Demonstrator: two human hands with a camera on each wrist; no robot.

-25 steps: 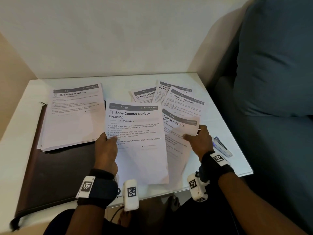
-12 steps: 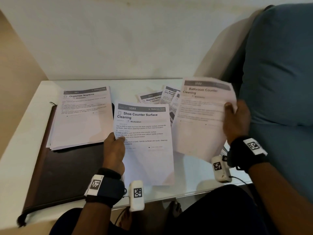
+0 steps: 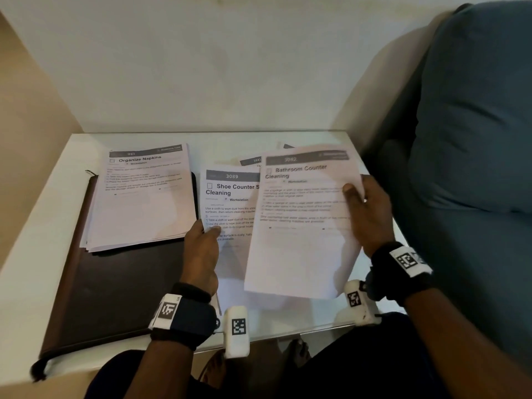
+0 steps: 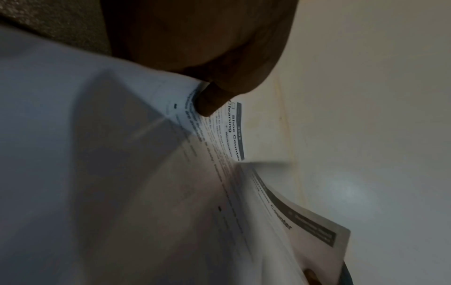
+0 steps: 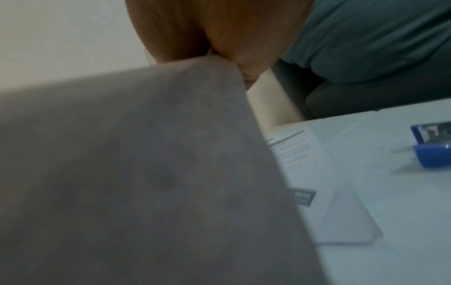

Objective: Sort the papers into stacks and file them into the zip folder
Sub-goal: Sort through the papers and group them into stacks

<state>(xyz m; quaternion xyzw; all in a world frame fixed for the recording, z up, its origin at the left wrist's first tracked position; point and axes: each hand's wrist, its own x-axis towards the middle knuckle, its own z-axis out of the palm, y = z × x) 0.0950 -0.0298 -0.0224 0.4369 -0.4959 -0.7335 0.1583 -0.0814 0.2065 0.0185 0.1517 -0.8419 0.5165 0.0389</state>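
Far left of the white table [image 3: 43, 226]: dark brown zip folder [image 3: 109, 289] lying flat, zip pull hanging off the near-left corner. On the folder's far half, "Organize Napkins" stack [image 3: 144, 197], several sheets, edges slightly fanned, lower-left corner overhanging the folder's left edge.

Just right of the folder: left hand [image 3: 201, 254] pinching the left edge of the "Shoe Counter Surface Cleaning" sheet [image 3: 230, 203], thumb on top over the printed lines, fingers underneath. In left wrist view thumb tip [image 4: 209, 104] pressed on the text, paper bowed beneath it. Sheet numbered 3089, right part covered by the next sheet.

Right of the folder and over that sheet: "Bathroom Counter Cleaning" sheet [image 3: 302, 226], lifted off the table, tilted, blurred. Right hand [image 3: 371, 214] gripping its right edge, thumb on the printed face, fingers behind. Right wrist view mostly blocked by the grey underside of this sheet [image 5: 146, 173].

Behind these two, farther from the folder: loose papers [image 3: 253, 161] flat on the table, mostly hidden, one header reading 364-something. More of them in right wrist view [image 5: 317, 183], overlapping. Far right of the folder, at the table's right side: blue stapler [image 5: 431, 146], seen only in right wrist view, well apart from the papers. Beyond the table's right edge: blue-grey sofa cushion [image 3: 475, 125].
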